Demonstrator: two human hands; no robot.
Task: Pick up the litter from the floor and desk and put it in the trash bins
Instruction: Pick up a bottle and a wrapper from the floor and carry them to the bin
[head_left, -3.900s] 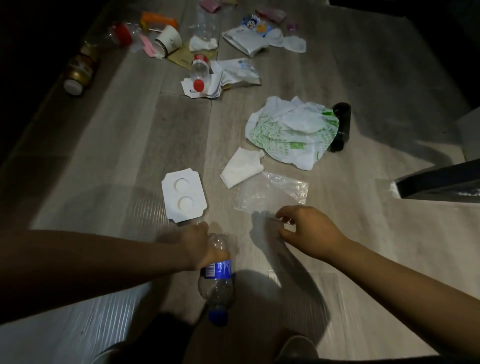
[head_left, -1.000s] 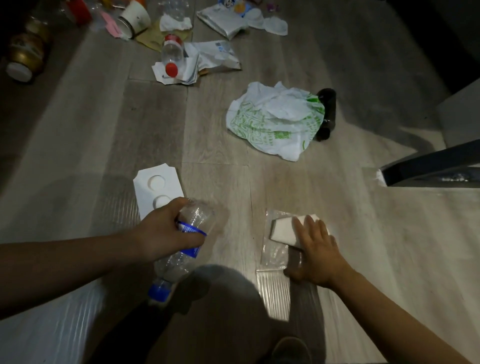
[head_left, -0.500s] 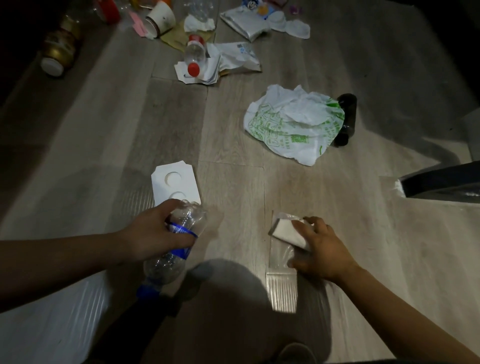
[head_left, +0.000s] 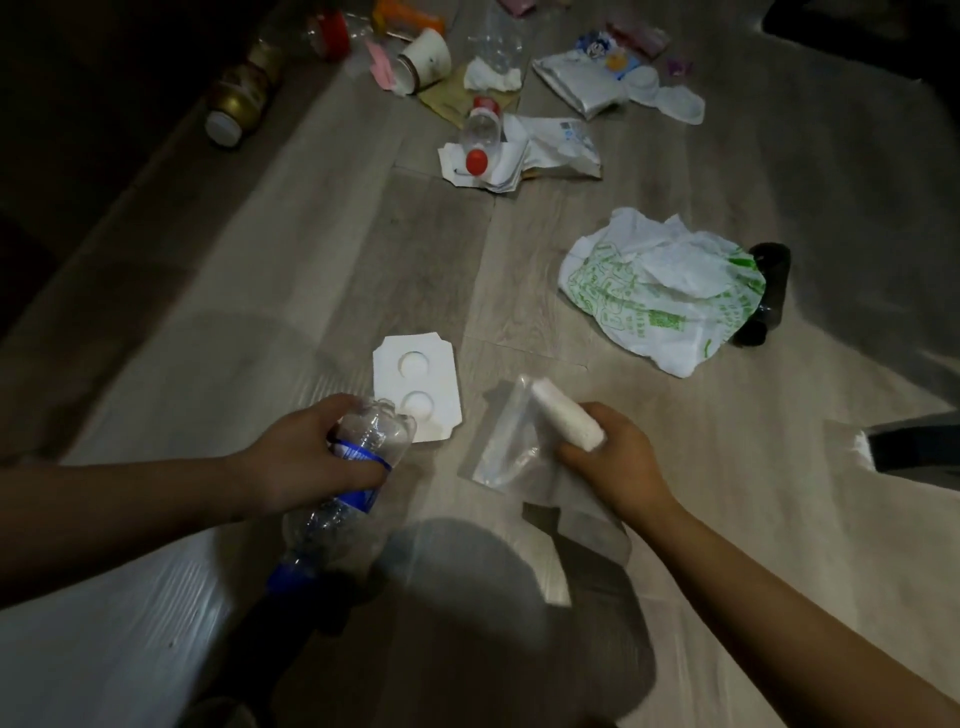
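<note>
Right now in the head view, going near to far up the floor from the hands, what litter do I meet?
Clear plastic bottle in the left hand → white card with two round holes → green-printed white bag → red-capped bottle → tipped paper cup.

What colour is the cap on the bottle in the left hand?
Blue: the cap of the clear plastic bottle, seen in the head view.

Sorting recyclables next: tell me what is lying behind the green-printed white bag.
A dark bottle lies on its side against the far right edge of the green-printed white bag. The bag covers part of it, so its label, and anything under the bag, cannot be seen.
</note>
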